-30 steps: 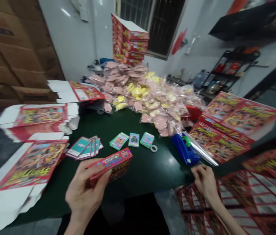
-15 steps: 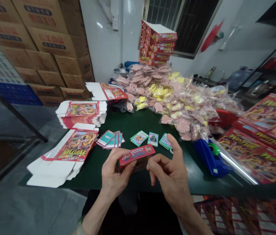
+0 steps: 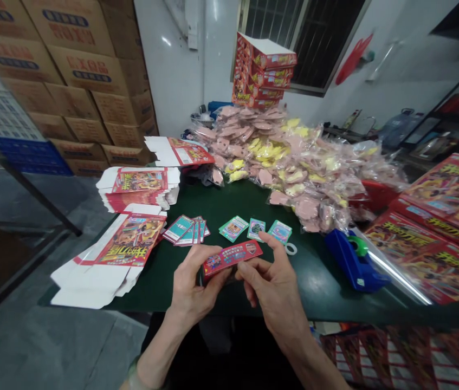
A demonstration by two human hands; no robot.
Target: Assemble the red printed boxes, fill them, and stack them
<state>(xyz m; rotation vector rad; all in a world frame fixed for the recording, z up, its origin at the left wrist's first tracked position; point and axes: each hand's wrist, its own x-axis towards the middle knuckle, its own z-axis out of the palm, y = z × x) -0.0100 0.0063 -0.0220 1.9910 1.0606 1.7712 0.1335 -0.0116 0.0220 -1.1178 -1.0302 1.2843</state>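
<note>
The bare left hand point(image 3: 196, 287) and right hand point(image 3: 272, 287) grip a narrow red printed cardboard box point(image 3: 232, 258) over a dark green table point(image 3: 327, 292); fanned teal cards point(image 3: 184, 230) lie just beyond the box.

**Small carton** point(image 3: 232, 257): red, with blue and yellow print and white lettering.
**Counter** point(image 3: 213, 295): dark green, glossy.
**Fanned cards** point(image 3: 184, 230), mid-counter: teal and white faces, pink-red edges.
**Single card** point(image 3: 233, 228), beside them: green border, multicoloured centre.
**Tape dispenser** point(image 3: 353, 262), right edge: bright blue, green core.
**Bagged pieces** point(image 3: 294, 173), back edge: pale pink and yellow, in clear plastic.
**Flat box blanks** point(image 3: 129, 241), left edge: white margins, red panels, multicoloured artwork, yellow title lettering.
**Stacked cartons** point(image 3: 78, 70), beyond the counter: brown cardboard, red and blue print.
</note>
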